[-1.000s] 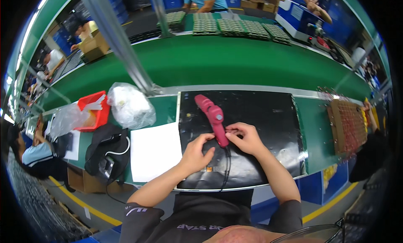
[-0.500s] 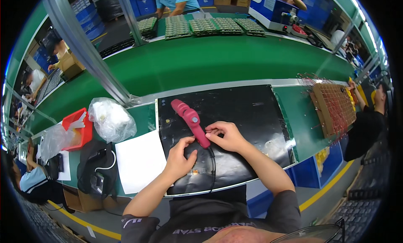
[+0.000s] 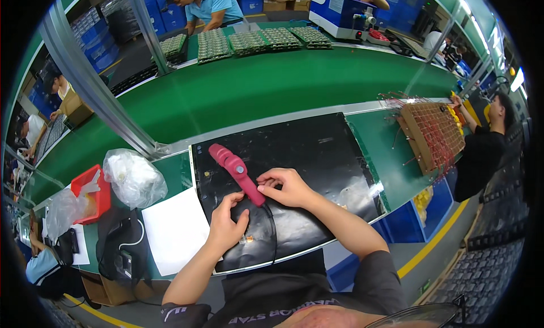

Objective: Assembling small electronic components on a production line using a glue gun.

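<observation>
A pink hand-held corded device (image 3: 238, 172) lies slantwise on the black work mat (image 3: 300, 141). Its thick head points to the far left, a round grey button sits on its body, and a black cable (image 3: 275, 231) runs from the handle's end toward the near edge. My left hand (image 3: 228, 219) rests on the mat left of the handle, thumb and fingers apart, fingertips close to it. On the handle's other side, my right hand (image 3: 286, 187) has loosely bent fingers with the tips next to the handle. Neither hand is wrapped round the device; whether the fingertips touch it, I cannot tell.
White paper (image 3: 177, 231) lies left of the mat, beside a black bag (image 3: 116, 240), a clear plastic bag (image 3: 133, 178) and a red bin (image 3: 102, 200). At right stands a cardboard box with red wires (image 3: 433, 135). Green circuit boards (image 3: 249, 43) line the far side; co-workers are around.
The whole view has shifted, so the bench appears further left. The device stays on the mat, and both hands remain on either side of its handle.
</observation>
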Demonstrator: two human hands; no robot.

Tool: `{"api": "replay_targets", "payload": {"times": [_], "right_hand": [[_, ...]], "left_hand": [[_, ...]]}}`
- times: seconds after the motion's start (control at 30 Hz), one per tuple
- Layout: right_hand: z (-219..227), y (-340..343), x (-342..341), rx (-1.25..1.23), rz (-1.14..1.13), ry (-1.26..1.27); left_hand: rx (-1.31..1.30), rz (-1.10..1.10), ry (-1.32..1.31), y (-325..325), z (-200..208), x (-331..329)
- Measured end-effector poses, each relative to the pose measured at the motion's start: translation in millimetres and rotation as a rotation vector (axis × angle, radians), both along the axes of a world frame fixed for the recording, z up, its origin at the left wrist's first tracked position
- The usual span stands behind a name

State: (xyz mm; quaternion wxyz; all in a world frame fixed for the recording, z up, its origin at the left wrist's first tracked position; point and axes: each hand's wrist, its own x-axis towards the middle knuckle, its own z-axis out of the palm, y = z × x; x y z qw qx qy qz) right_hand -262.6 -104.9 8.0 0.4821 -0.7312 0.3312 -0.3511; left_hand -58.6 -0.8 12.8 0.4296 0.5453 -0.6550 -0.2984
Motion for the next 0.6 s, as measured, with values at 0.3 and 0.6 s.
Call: {"api": "replay_targets", "payload": {"times": [0.3,0.6], "right_hand": [[-1.1,-3.4,-1.2,0.012,0.012,0.001],[-3.9,-3.8,0.3,0.04,0.008,-0.011]], "left_hand": [[0.007,-0.007,0.009,-2.3,-0.4,0.2],[0.008,-0.005,0.027,-3.4,-0.6,0.8]]}}
